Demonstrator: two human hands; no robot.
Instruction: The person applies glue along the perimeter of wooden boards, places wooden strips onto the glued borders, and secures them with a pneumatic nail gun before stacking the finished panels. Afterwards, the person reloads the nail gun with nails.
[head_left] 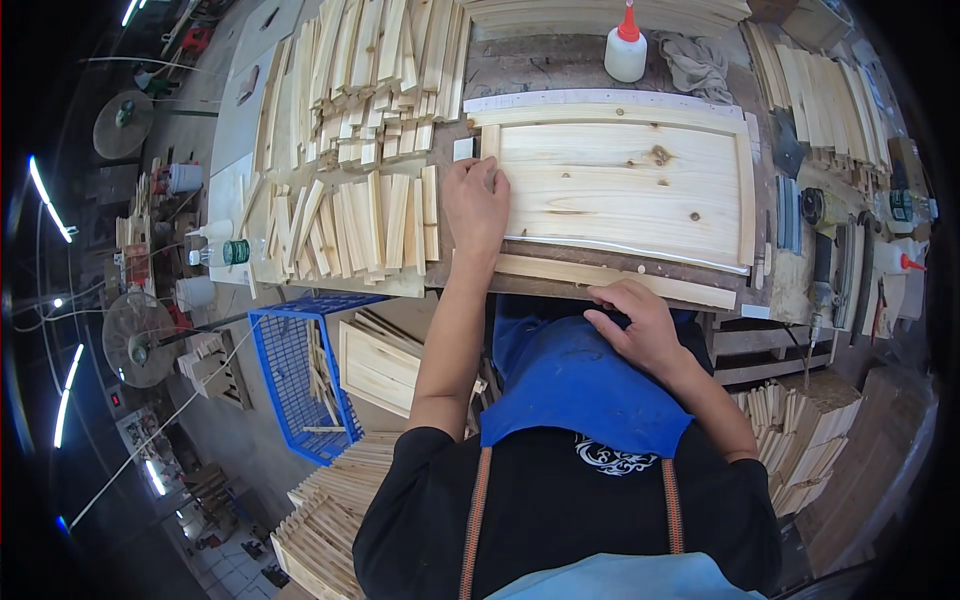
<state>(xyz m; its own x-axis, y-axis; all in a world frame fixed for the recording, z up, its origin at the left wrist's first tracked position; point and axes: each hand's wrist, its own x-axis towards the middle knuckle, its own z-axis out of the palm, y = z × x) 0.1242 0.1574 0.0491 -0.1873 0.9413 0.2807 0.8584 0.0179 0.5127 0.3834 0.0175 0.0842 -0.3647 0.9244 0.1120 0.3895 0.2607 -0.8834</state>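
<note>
A pale wooden panel (610, 185) lies on the workbench, with thin wooden strips along its far, left and right edges. A white line like glue (620, 251) runs along its near edge. My left hand (476, 208) is closed at the near end of the left wooden strip (490, 145), its fingers bent and pressed on the wood. A loose wooden strip (560, 271) lies nearer me, slightly apart from the panel. My right hand (642, 325) rests its fingertips at that strip's near edge, thumb spread apart, gripping nothing visible.
A white glue bottle (626, 55) with a red cap stands behind the panel beside a grey rag (695, 68). Stacked wooden strips (385, 60) cover the bench's left part. Tools (823, 270) lie at right. A blue plastic crate (290, 375) stands on the floor at left.
</note>
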